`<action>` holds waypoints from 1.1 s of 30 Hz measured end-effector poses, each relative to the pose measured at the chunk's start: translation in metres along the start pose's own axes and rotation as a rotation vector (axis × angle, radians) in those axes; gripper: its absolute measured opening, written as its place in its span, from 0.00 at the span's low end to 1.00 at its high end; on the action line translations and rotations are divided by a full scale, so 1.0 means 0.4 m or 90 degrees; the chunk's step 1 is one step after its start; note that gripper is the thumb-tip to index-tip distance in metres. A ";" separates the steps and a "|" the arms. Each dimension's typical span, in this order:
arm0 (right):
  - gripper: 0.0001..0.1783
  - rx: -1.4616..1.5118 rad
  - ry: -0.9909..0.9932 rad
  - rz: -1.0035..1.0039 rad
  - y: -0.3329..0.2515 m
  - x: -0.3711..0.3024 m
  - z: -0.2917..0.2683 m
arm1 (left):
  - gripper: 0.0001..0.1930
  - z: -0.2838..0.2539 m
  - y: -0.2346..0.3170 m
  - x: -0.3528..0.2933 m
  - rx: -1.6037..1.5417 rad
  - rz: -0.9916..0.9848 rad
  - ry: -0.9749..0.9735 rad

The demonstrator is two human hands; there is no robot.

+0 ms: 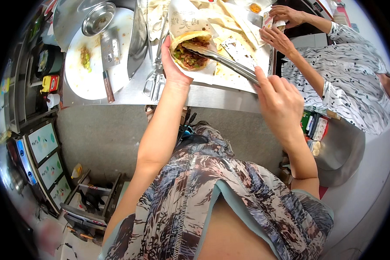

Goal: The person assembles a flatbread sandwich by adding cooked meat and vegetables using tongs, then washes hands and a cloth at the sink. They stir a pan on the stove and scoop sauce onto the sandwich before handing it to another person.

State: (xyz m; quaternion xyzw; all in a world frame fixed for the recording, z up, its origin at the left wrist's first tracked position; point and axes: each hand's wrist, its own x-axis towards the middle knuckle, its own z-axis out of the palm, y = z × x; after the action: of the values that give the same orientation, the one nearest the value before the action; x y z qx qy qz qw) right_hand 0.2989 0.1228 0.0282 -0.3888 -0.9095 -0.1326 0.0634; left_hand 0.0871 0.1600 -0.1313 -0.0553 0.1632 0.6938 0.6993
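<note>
The left hand (172, 60) cups from beneath a split golden flatbread stuffed with chopped meat and green pepper (190, 48), wrapped in a white paper sleeve (182, 19), while the right hand (278, 100) grips long steel tongs (225, 60) whose tips reach leftward from it into the filling.

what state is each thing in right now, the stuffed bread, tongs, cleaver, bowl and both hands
stuffed flatbread: split open, filled with chopped meat and greens, in a paper sleeve
left hand: shut on the flatbread
tongs: tips in the filling
right hand: shut on the tongs
cleaver: lying flat on the round board
metal bowl: upright, looks empty
</note>
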 end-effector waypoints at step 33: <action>0.22 0.962 -0.287 0.184 0.128 0.157 0.278 | 0.29 0.041 -0.096 0.075 -0.009 -0.255 0.135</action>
State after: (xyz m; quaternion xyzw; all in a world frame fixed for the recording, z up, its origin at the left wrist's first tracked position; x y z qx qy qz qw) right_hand 0.2913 0.2324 -0.0548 -0.3722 -0.6846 0.6107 0.1411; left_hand 0.1269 0.1923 -0.1309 -0.1644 0.2168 0.5326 0.8015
